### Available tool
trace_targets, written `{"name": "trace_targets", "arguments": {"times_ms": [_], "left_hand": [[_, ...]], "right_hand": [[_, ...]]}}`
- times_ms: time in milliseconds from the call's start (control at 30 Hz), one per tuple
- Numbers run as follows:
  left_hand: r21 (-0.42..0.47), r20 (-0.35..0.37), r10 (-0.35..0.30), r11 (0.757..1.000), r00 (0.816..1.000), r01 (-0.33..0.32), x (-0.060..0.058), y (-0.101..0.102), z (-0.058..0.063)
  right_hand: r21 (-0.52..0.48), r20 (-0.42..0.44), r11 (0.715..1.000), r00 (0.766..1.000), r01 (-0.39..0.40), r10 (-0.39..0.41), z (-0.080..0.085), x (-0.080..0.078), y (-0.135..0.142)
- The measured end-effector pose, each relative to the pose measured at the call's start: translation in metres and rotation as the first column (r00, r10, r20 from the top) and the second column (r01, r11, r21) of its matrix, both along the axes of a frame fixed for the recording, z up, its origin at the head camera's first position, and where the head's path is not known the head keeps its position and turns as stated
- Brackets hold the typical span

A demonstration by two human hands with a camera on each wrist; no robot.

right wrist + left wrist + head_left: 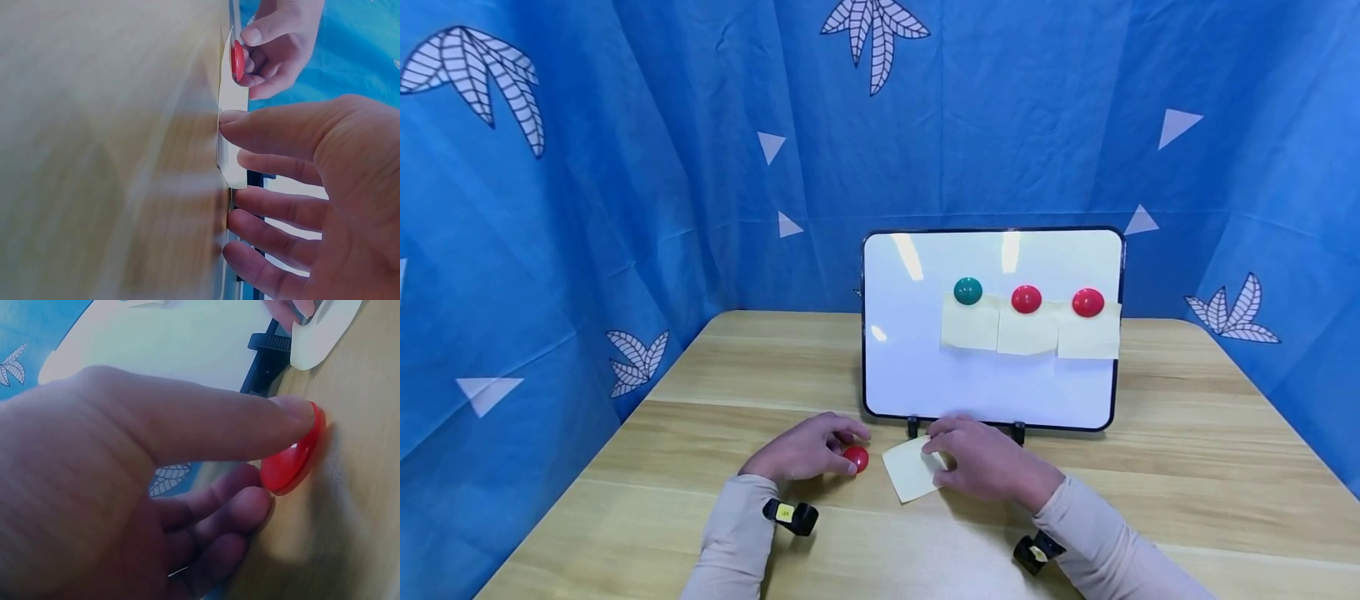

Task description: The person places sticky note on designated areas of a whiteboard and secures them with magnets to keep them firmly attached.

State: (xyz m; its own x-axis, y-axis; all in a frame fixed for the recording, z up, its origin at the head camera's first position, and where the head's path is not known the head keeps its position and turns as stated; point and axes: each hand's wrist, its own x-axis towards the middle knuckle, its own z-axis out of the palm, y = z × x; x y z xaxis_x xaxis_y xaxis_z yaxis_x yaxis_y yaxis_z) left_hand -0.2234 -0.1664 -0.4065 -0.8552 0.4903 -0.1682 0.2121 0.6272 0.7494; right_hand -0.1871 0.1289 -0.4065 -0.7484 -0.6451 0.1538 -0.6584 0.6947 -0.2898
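My left hand [805, 447] pinches a round red magnet [856, 458] just above or on the wooden table; its thumb lies over the glossy dome and the fingertips meet the rim in the left wrist view. Beside it, a pale yellow sticky note [913, 471] lies in front of the whiteboard [902, 358]. My right hand [981, 458] reaches over the note's right side. In the right wrist view, thumb [234, 117] and index finger touch the paper with a gap between them, and the other fingers are spread.
On the board hang several things in a row: three notes, one under a green magnet [967, 291], the others under red magnets [1026, 299]. Black feet [913, 427] hold the board up on the table [647, 475]. A blue curtain [1000, 150] surrounds the table.
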Motion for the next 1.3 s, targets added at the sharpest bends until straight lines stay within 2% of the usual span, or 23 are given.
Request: {"name": "trace_targets", "arguments": {"times_ms": [333, 500, 867, 1300], "left_hand": [[0.016, 0.016, 0.024, 1.000, 1.000, -0.025, -0.0004, 0.0009, -0.0030], [0.030, 0.029, 0.037, 0.999, 0.999, -0.038, -0.0007, 0.0011, -0.0046], [0.031, -0.041, 0.066, 0.997, 0.997, -0.065, -0.0034, 0.0001, -0.0074], [0.022, -0.025, 0.120, 0.993, 0.992, -0.120, -0.0034, 0.0018, -0.0084]], "right_hand": [[-0.005, 0.007, 1.000, 1.000, 0.015, -0.015, -0.0005, 0.0005, 0.0011], [0.023, -0.029, 1.000, 1.000, 0.003, -0.002, -0.0004, 0.0007, 0.0015], [0.038, 0.008, 0.999, 1.000, 0.012, -0.012, 0.0014, 0.0000, 0.0019], [0.019, 0.001, 0.999, 0.999, 0.037, -0.037, 0.0004, 0.0002, 0.0009]]}}
